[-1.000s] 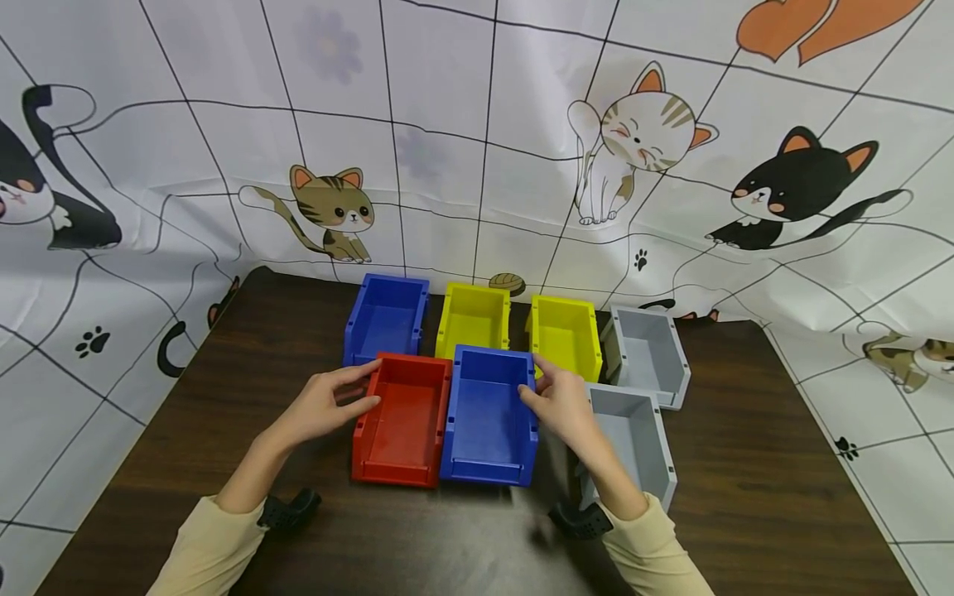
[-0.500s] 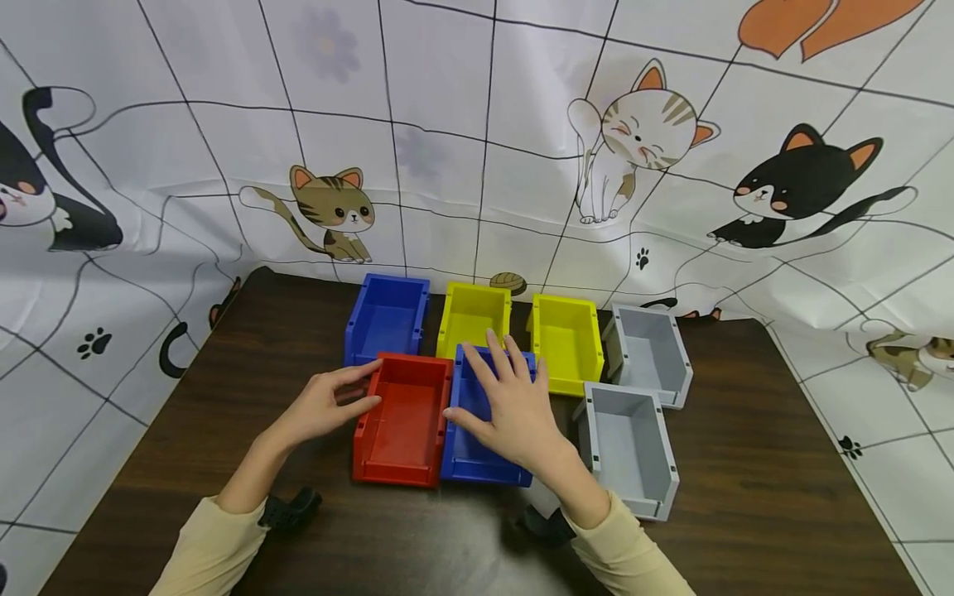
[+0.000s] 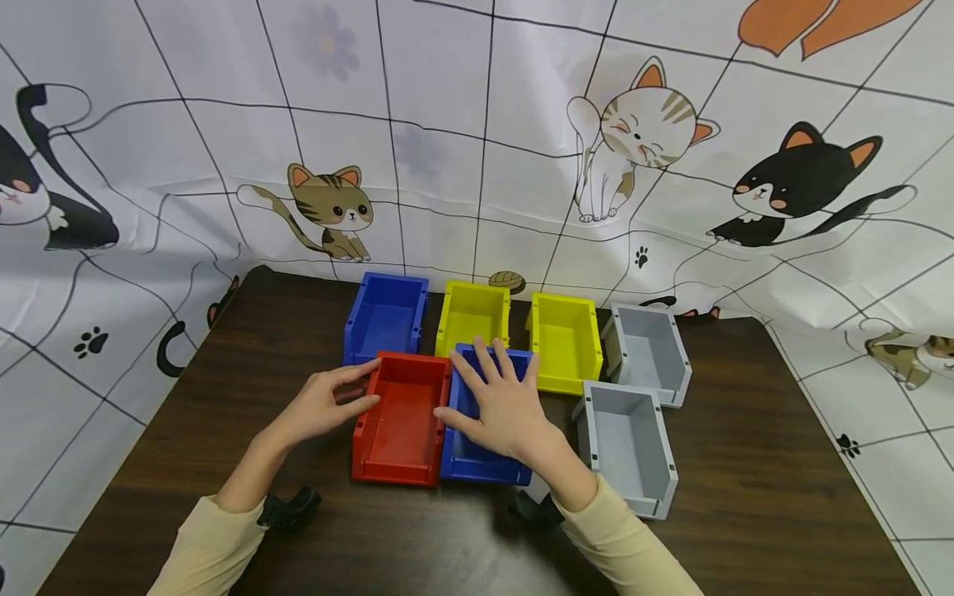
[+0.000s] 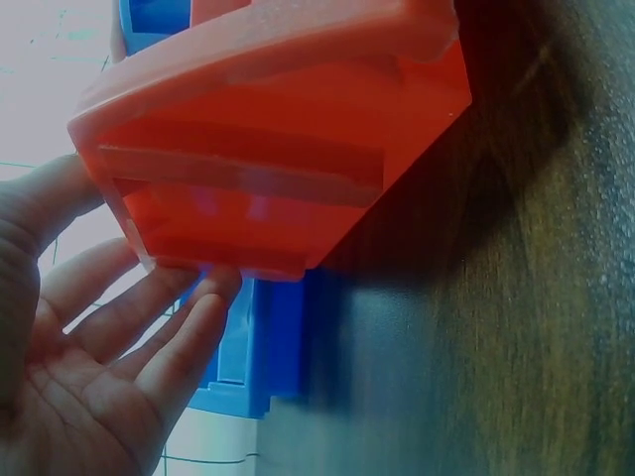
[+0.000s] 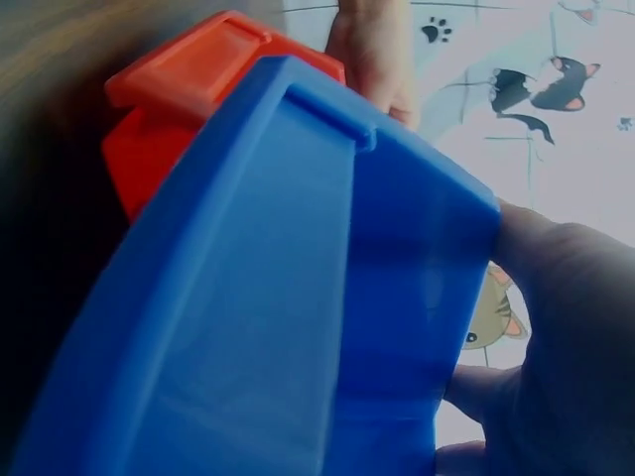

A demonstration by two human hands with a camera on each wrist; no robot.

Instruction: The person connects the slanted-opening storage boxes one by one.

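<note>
A red storage bin (image 3: 406,422) and a blue storage bin (image 3: 486,470) stand side by side, their long walls against each other. Beside the red bin, my left hand (image 3: 320,407) touches its left wall with fingers and thumb fairly straight; the left wrist view shows the fingertips at the wall of the red bin (image 4: 248,188). My right hand (image 3: 510,414) lies spread across the top of the blue bin, fingertips toward its back rim and thumb over the edge shared with the red bin. In the right wrist view, fingers are beside the rim of the blue bin (image 5: 417,268).
Behind stand another blue bin (image 3: 386,319), two yellow bins (image 3: 474,314) (image 3: 565,339) and a grey bin (image 3: 647,348). A second grey bin (image 3: 628,447) is to the right of my right hand. All rest on a dark wooden table (image 3: 753,463) before a cat-print cloth (image 3: 447,99).
My right hand has moved left, from the blue bin's right wall to across its top, and its fingers have spread. My left hand and the bins look unmoved.
</note>
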